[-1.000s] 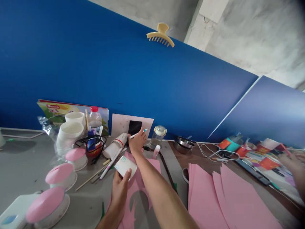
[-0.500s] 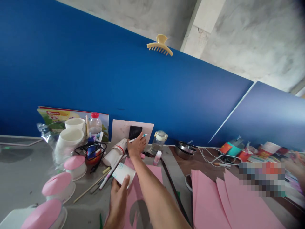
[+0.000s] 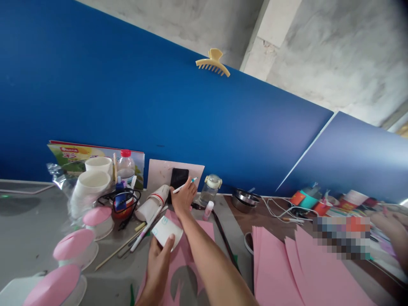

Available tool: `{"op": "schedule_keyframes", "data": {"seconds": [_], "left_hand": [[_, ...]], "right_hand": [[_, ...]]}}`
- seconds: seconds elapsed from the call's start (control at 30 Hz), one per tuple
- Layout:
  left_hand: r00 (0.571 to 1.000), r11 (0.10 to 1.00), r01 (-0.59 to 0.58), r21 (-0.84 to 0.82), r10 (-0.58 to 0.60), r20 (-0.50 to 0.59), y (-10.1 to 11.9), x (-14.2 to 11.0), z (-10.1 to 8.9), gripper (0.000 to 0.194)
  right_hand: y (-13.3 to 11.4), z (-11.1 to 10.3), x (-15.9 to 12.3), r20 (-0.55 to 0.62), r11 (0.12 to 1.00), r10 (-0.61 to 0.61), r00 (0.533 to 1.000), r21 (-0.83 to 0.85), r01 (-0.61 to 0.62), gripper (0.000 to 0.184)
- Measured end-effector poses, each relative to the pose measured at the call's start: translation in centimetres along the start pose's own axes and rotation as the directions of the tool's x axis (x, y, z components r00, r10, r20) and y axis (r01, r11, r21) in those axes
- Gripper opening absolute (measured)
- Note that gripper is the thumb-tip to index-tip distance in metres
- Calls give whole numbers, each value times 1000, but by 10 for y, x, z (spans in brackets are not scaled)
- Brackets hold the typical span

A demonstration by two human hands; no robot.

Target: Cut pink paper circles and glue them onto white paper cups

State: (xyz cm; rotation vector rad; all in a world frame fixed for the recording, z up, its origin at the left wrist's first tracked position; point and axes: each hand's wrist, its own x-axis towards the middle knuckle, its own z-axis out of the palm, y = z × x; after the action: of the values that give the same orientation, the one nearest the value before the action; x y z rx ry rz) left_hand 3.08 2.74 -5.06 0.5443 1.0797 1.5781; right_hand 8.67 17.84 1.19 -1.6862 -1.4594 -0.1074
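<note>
Balancing a cup and a pen by a propped-up phone, what could go wrong

So, a white cup point(image 3: 166, 233) is gripped in the left hand point(image 3: 158, 263), tilted, with blue-green marks drawn on its side. A capped-looking pen point(image 3: 177, 189) is held in the right hand point(image 3: 185, 199), whose fingers are right at the phone point(image 3: 179, 177); whether it's actually being touched can't be told.

Biggest worry, imo: the phone could be knocked over, since it's leaned up against a pale board point(image 3: 159, 170) and could be nudged by a knuckle. The cup could be dented if it's squeezed too hard by the thumb, and its marks might be smudged if the ink is wet (can't be told). The glue stick point(image 3: 208, 211) and glass jar point(image 3: 210, 191), just right of the right hand, could be tipped by a careless elbow or wrist.

Under the hands, the grey desk point(image 3: 105, 284) is partly covered by cut pink paper point(image 3: 207, 229), so that could be creased by a dragged forearm. Farther right, a brown surface point(image 3: 237, 216) is seen. Beyond the hands, the space is closed off by a blue partition point(image 3: 127, 85), topped with a yellow hair claw point(image 3: 214, 63), with bare concrete point(image 3: 334, 55) above.
</note>
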Motion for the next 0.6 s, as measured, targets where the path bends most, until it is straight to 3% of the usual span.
{"op": "schedule_keyframes", "data": {"seconds": [0.1,0.23,0.4,0.6], "left_hand": [[1000,1000,-1,-13,1,12,3,-3,4,48],[1000,1000,9,-23,-9,11,8,-7,7,49],[999,1000,-7,14,6,39,11,-11,8,51],[1000,1000,0,3,0,25,5,-6,8,58]], "right_hand": [[17,-15,-8,43,976,-219,975,21,219,69],[40,-28,-16,220,875,-481,849,58,481,54],[52,-27,-20,338,803,-562,755,5,596,41],[51,-21,-12,358,790,-568,741,-16,613,37]]}}
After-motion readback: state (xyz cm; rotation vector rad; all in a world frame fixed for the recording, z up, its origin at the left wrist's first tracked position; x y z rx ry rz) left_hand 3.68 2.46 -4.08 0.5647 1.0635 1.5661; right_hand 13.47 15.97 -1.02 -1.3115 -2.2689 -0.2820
